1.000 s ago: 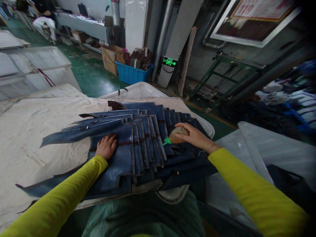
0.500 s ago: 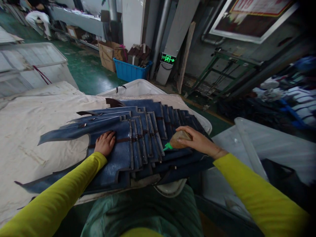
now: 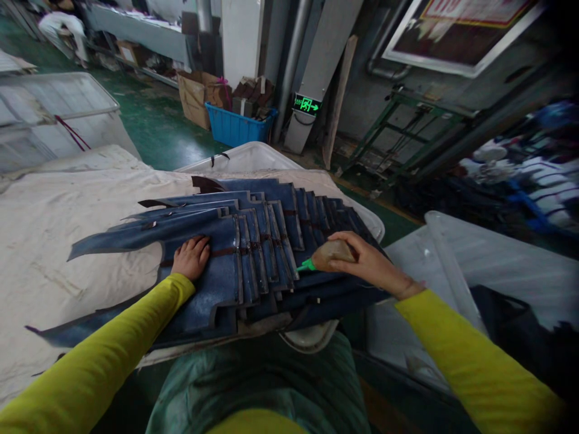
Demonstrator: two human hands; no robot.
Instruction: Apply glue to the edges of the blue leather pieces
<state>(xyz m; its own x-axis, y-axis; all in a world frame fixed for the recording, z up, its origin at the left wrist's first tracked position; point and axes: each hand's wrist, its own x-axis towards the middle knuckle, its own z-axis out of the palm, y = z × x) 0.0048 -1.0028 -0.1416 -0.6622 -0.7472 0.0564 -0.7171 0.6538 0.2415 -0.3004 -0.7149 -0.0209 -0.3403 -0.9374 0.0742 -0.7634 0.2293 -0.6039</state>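
Several dark blue leather-like pieces [image 3: 199,295] lie overlapped like a fan, their stepped edges showing in rows, with a brown strip crossing them. My left hand [image 3: 192,257] rests flat on the front piece, fingers spread a little. In my right hand [image 3: 368,265] is a brownish squeeze bottle [image 3: 332,255] with a green nozzle [image 3: 306,265], tilted to the left. The nozzle tip is at the edge of one layered piece; whether it touches cannot be made out. Pale cream cloth [image 3: 108,199] lies beneath the pieces.
A white plastic tub [image 3: 253,155] shows behind the cloth. More white bins stand at left [image 3: 102,96] and right [image 3: 520,265]. Farther back are a blue crate [image 3: 239,125] of brown pieces, a cardboard box [image 3: 193,99] and a seated person [image 3: 63,30].
The bottle's nozzle has shifted slightly up and left along the edge of the layered piece. My left hand stays on the front piece. The whole view has moved a little.
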